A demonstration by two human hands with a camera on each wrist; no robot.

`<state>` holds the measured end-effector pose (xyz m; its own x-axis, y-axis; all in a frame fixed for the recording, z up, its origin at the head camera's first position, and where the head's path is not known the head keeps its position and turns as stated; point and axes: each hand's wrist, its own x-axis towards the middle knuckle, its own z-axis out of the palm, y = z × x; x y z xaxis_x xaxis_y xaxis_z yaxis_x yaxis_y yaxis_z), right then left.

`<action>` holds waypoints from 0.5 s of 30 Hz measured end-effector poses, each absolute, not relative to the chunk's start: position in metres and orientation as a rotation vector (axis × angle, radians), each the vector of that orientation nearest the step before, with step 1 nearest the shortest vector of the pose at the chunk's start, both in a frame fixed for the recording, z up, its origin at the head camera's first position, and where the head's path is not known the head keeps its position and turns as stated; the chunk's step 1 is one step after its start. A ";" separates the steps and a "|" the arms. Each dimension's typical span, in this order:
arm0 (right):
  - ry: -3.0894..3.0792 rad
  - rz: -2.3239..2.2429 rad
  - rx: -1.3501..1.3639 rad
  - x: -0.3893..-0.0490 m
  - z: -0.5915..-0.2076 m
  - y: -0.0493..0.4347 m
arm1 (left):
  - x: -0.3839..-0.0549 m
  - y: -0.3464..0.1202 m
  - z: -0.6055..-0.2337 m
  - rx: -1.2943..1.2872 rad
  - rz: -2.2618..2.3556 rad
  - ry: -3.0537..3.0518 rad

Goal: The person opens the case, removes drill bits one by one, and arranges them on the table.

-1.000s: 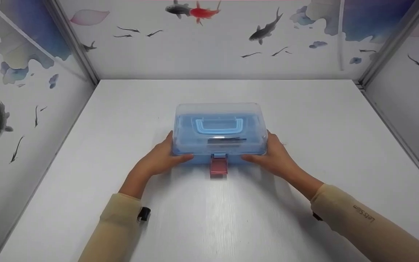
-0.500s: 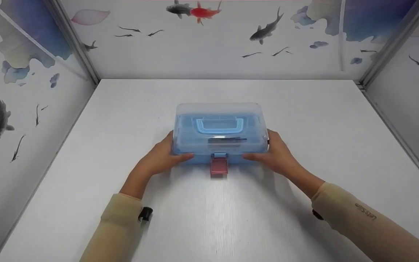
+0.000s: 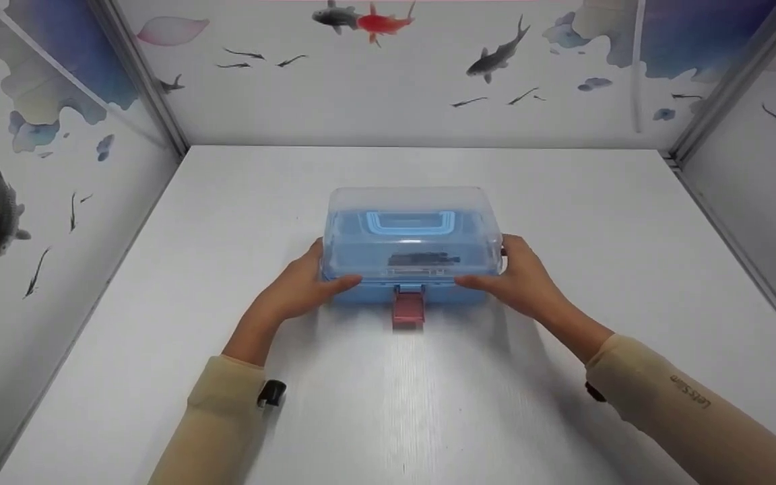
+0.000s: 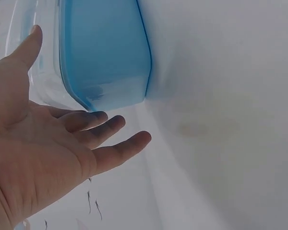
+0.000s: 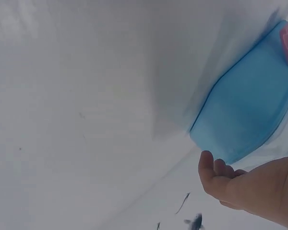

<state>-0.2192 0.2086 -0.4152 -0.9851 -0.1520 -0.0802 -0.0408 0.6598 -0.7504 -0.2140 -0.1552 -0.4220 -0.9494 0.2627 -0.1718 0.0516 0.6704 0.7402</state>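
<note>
Left hand [image 3: 307, 284] and right hand [image 3: 521, 281] are gripping one blue box [image 3: 369, 294], one per side. Box is sitting between them on one table [image 3: 361, 411], one red latch [image 3: 409, 310] hanging midway.

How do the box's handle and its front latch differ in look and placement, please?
The handle is light blue, whereas the latch is reddish. The handle is wider than the latch. The handle sits atop the clear lid, while the latch juts out at the front of the box. Both are parts of that box.

blue box [image 3: 411, 246], red latch [image 3: 409, 310], fish-patterned wall [image 3: 388, 94]
</note>
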 end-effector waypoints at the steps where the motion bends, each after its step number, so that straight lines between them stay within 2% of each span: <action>1: 2.761 -1.222 -0.183 -0.220 -0.413 0.209 | -0.214 -0.155 -0.422 0.255 1.154 2.618; 8: 2.973 -1.002 -0.289 -0.223 -0.398 0.210 | -0.215 -0.155 -0.423 0.223 1.187 2.613; 15: 2.985 -1.020 -0.275 -0.228 -0.391 0.210 | -0.217 -0.154 -0.427 0.270 1.176 2.623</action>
